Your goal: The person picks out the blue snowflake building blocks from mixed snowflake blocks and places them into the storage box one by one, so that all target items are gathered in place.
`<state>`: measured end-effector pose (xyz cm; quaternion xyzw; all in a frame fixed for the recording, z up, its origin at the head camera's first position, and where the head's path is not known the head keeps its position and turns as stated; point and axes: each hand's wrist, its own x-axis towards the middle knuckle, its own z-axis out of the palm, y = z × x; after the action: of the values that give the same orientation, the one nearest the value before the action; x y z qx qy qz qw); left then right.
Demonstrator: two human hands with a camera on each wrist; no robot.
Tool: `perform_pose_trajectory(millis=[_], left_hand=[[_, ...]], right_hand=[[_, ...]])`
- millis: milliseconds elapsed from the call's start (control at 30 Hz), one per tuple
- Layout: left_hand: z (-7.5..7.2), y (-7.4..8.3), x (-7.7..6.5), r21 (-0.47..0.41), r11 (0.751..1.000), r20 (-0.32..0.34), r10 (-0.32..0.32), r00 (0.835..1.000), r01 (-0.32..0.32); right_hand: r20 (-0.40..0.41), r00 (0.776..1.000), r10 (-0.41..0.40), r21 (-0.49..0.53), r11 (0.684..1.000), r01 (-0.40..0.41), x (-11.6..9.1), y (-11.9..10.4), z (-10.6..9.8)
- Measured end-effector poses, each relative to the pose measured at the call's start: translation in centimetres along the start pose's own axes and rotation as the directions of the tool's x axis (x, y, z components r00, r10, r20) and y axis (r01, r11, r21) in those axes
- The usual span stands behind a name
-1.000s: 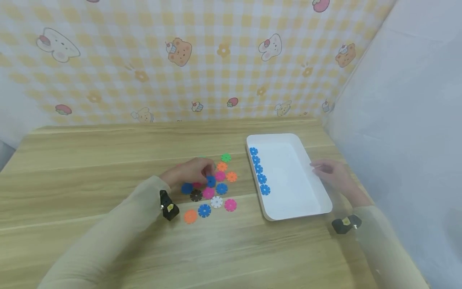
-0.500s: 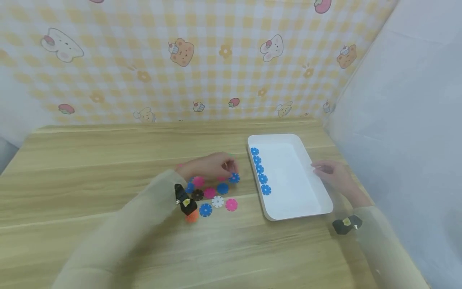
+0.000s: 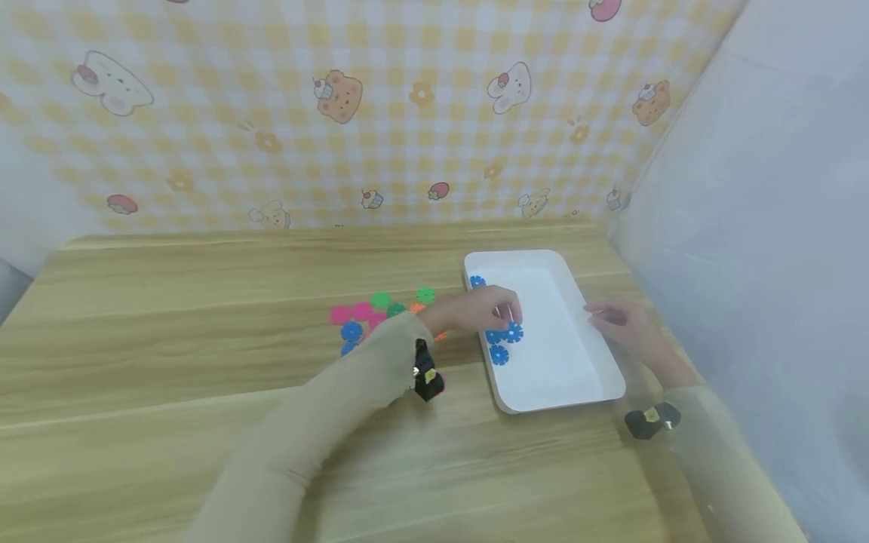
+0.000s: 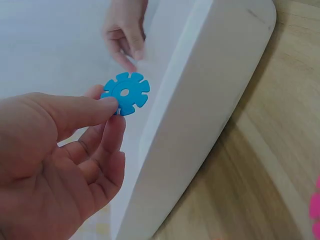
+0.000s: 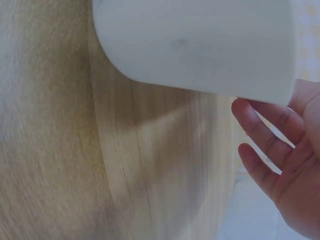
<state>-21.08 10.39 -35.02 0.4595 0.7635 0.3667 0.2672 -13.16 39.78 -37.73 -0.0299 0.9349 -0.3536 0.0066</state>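
Observation:
My left hand [image 3: 480, 309] is over the left side of a white tray [image 3: 553, 369]. Thumb and fingers pinch a blue notched plastic disc [image 4: 137, 93] with a hole in its middle. In the head view this disc overlaps a column of several similar blue discs [image 3: 498, 355] along the tray's left wall; the hand covers part of that column. At the opposite side, my right hand [image 3: 626, 328] holds the tray's right rim between thumb and fingers. The right wrist view shows its fingers [image 5: 260, 132] against the outside of the tray wall [image 5: 200, 45].
Left of the tray, loose notched discs lie on the wooden table [image 3: 170, 324], among them a green disc [image 3: 381, 300], a pink disc [image 3: 341, 315] and a blue disc [image 3: 351, 331]. My left forearm hides others. A checked cloth [image 3: 421, 136] hangs behind; white sheeting [image 3: 760, 226] stands at right.
My left hand has carried the blue disc from the loose pieces on the table rightward to above the tray. My right hand and the tray stay where they were.

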Motion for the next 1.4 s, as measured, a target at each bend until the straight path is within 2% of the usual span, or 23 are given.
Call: perform_pose_trajectory(millis=[200,433,700,1000,1400], left_hand=[[1.5,-0.3,2.2,0.046,0.997,0.028,-0.068,0.997,0.067],[2.6,-0.8,3.7,0.103,0.986,0.064,-0.136,0.989,0.129],[2.9,0.1,4.0,0.135,0.964,0.086,-0.241,0.967,0.228],[3.1,0.0,4.3,0.161,0.956,0.098,-0.263,0.960,0.246],[3.4,-0.1,4.6,0.163,0.948,0.095,-0.291,0.952,0.274]], right_hand=[[-0.002,1.000,0.004,-0.001,1.000,-0.004,0.2,0.1,0.0],[-0.004,1.000,0.001,-0.007,1.000,-0.001,0.5,0.1,0.1],[0.001,1.000,0.016,-0.020,1.000,-0.016,0.4,-0.1,0.1],[-0.003,1.000,-0.003,-0.019,1.000,0.003,0.5,0.2,0.1],[-0.003,1.000,0.018,-0.011,1.000,-0.018,0.4,0.3,0.1]])
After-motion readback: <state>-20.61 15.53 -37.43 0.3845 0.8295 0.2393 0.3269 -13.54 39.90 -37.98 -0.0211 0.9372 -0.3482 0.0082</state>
